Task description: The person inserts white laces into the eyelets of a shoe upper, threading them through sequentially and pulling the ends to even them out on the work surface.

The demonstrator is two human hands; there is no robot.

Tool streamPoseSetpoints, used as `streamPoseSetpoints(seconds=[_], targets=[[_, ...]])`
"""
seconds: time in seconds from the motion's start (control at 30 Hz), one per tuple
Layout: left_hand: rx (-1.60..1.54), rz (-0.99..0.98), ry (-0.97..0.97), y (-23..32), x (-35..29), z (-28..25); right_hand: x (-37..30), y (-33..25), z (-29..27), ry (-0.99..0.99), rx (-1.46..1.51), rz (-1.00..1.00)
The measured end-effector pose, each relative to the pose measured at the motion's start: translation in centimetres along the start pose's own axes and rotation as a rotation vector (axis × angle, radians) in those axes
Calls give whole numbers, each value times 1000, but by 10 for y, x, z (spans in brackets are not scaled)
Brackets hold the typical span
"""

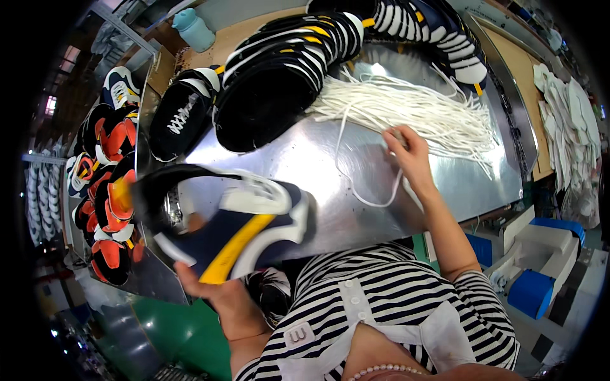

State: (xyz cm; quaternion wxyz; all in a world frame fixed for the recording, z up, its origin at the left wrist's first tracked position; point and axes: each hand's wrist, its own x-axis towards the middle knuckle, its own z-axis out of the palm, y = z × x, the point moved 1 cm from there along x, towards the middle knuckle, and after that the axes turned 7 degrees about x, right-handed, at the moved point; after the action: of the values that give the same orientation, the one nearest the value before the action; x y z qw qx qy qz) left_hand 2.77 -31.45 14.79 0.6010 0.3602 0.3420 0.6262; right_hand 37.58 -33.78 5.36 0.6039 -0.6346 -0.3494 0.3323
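Now the left hand (197, 282) grips a navy shoe upper (235, 232) with a yellow stripe and white trim, fingers closed around its lower edge, holding it just above the near edge of the shiny metal counter (318, 190). The right hand (410, 152) rests farther back on the counter, fingers pinched shut on one white lace (365, 190) that loops toward the person. Just behind that hand lies the bundle of white laces (413, 108); beyond it, stacked black striped uppers (279, 76).

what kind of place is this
Most likely a shoe factory lacing bench: a bundle of loose white laces on a shiny sheet-metal worktable, stacked unfinished black striped shoe uppers, and a navy-and-yellow shoe in the left hand.
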Motion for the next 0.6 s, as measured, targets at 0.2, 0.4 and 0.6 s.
streamPoseSetpoints(seconds=[0.2, 0.4, 0.6], targets=[[1181, 95, 100, 34, 111, -22, 21, 9, 24, 11, -491, -94], [1611, 508, -83, -90, 302, -66, 62, 15, 72, 75, -832, -294], [1293, 299, -160, -126, 334, -65, 41, 13, 35, -173, -424, -144]])
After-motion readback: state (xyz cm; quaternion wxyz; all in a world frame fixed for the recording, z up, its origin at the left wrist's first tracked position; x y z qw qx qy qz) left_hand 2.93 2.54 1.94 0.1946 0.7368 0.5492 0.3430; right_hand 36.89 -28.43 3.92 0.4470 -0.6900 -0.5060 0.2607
